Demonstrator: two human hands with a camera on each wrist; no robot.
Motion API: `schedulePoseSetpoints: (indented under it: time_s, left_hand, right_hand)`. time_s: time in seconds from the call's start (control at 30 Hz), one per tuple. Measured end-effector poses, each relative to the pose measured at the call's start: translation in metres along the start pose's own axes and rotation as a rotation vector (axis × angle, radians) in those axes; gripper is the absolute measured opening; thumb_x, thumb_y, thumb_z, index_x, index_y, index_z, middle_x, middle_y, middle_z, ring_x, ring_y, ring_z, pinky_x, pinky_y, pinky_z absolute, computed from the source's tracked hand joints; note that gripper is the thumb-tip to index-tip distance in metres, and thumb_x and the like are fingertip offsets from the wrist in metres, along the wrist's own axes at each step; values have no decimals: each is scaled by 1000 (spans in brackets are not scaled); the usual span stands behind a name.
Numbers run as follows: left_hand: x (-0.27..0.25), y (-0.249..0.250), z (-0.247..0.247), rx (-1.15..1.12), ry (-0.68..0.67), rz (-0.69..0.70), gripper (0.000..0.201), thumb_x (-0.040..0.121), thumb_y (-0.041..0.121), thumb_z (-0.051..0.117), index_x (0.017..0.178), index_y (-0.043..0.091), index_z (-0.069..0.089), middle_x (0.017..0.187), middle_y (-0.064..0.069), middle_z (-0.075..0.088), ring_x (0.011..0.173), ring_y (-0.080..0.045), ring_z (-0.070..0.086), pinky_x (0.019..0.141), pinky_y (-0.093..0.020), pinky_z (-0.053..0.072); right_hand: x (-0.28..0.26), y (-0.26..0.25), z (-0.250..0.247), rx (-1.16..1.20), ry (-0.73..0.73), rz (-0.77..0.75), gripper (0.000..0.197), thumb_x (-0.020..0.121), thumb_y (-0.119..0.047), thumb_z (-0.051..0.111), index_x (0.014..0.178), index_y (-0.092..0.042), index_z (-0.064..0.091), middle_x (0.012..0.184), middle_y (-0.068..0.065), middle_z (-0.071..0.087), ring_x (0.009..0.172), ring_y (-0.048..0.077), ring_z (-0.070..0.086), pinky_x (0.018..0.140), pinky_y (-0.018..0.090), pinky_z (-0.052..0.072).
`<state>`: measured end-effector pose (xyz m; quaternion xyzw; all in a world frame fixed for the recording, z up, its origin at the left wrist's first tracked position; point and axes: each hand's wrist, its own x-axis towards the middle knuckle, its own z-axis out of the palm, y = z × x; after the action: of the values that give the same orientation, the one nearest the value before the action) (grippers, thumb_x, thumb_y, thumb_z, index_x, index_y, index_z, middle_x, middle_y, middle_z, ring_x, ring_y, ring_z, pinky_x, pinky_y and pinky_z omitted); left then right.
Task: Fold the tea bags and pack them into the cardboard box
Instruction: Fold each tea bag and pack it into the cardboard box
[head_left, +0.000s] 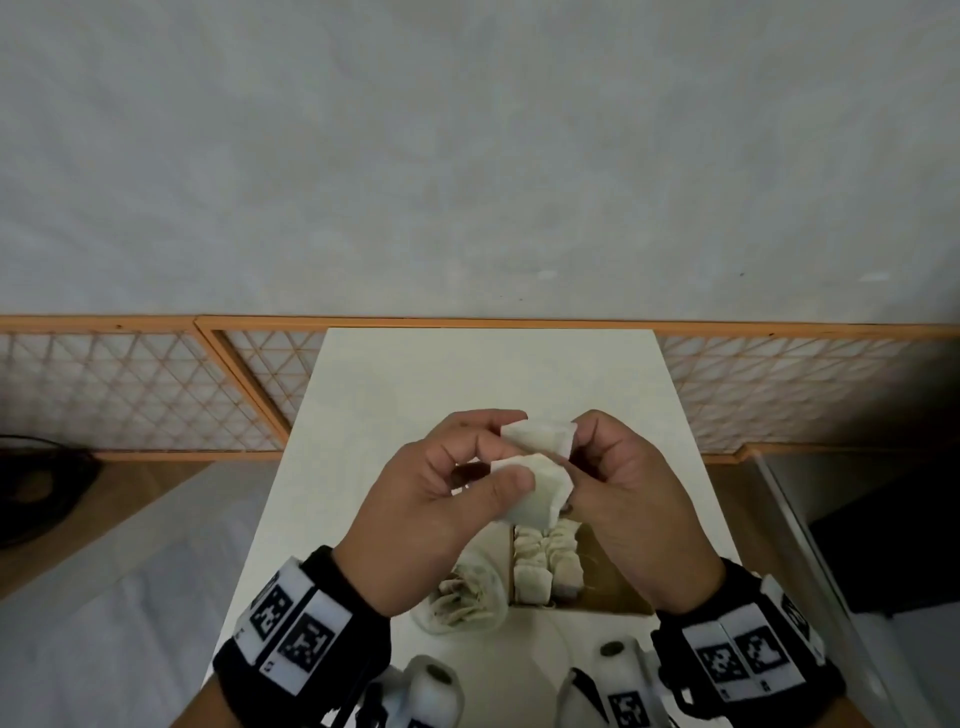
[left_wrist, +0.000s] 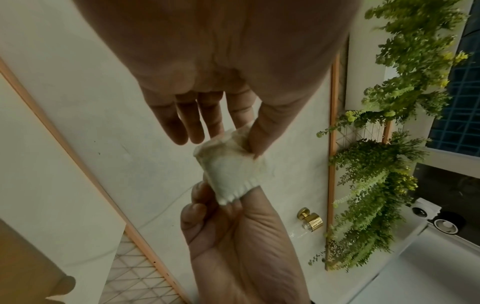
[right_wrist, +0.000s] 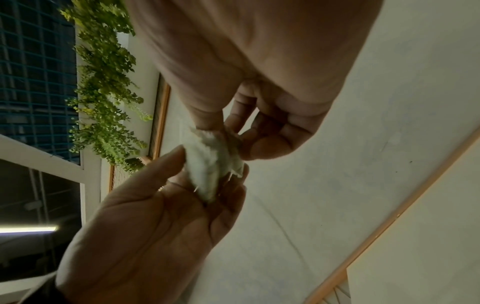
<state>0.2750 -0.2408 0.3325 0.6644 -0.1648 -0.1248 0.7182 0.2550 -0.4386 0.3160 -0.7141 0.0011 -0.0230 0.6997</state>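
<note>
I hold a white tea bag (head_left: 540, 467) in the air over the white table (head_left: 467, 374), bent into a fold between both hands. My left hand (head_left: 498, 452) pinches its left side with thumb and fingers; the left wrist view shows the thumb pressed into the tea bag (left_wrist: 228, 170). My right hand (head_left: 582, 462) pinches the right side, its fingers curled round the tea bag (right_wrist: 210, 164). Below the hands stands the open cardboard box (head_left: 605, 587), with rows of folded tea bags (head_left: 545, 561) in its left part.
A clear plastic bag (head_left: 462, 597) holding loose tea bags lies left of the box. White camera gear (head_left: 431, 691) sits at the table's near edge. A wooden lattice screen (head_left: 130, 389) runs behind the table, with floor on both sides.
</note>
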Motion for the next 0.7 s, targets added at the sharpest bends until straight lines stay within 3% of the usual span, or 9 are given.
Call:
schedulePoseSetpoints:
  time_s: [0.13, 0.2, 0.27, 0.33, 0.43, 0.57, 0.63, 0.7]
  left_hand:
    - [4, -5, 4, -2, 61, 32, 11, 91, 14, 71, 96, 6, 77, 113, -7, 76, 95, -32, 72, 79, -33, 60]
    - [5, -6, 5, 8, 68, 32, 10, 95, 10, 71, 100, 2, 74, 96, -13, 78, 86, -35, 74, 73, -41, 61]
    - [6, -6, 6, 46, 84, 30, 10, 95, 8, 71, 100, 1, 74, 90, -14, 79, 82, -40, 73, 73, -43, 60]
    - [8, -6, 8, 67, 103, 29, 9, 93, 10, 73, 99, 4, 77, 90, -14, 79, 83, -45, 71, 72, -43, 60]
    - [13, -7, 10, 90, 112, 30, 8, 91, 14, 77, 99, 14, 79, 88, -24, 75, 77, -53, 67, 71, -54, 58]
    - [21, -20, 18, 61, 94, 26, 18, 88, 19, 75, 106, 21, 77, 97, -28, 70, 77, -57, 62, 68, -66, 56]
    - [25, -27, 25, 37, 96, 21, 25, 87, 18, 75, 111, 23, 75, 104, -29, 67, 84, -56, 59, 72, -62, 56]
    - [27, -33, 32, 20, 85, 5, 26, 86, 17, 75, 112, 22, 75, 105, -26, 69, 83, -48, 62, 75, -52, 59]
  right_hand:
    - [-6, 2, -2, -23, -55, -38, 30, 80, -42, 77, 90, -15, 67, 89, 20, 73, 78, 36, 67, 76, 55, 57]
    - [-9, 3, -4, -19, -99, -33, 29, 82, -40, 78, 93, -15, 68, 92, 17, 77, 88, 44, 71, 83, 57, 59]
    - [-10, 3, -8, -35, -139, -33, 27, 85, -34, 79, 96, -11, 69, 94, 17, 77, 90, 42, 72, 83, 54, 60]
    - [-12, -2, -14, -15, -160, -33, 22, 93, -25, 77, 101, -6, 70, 92, 13, 77, 83, 29, 72, 79, 44, 61]
    - [-13, -11, -24, -1, -194, -30, 24, 99, -27, 65, 112, -8, 72, 86, -2, 74, 81, 13, 68, 81, 38, 60]
    - [-10, -5, -31, -149, -220, -9, 23, 92, -21, 78, 115, -17, 74, 96, 8, 77, 89, 31, 72, 84, 46, 61]
    - [-10, 4, -32, -184, -212, -11, 18, 94, -14, 77, 111, -19, 75, 94, 4, 78, 85, 23, 72, 82, 40, 60]
    - [-11, 11, -33, -176, -198, -10, 17, 96, -9, 74, 109, -19, 76, 94, 1, 79, 86, 20, 73, 82, 34, 60]
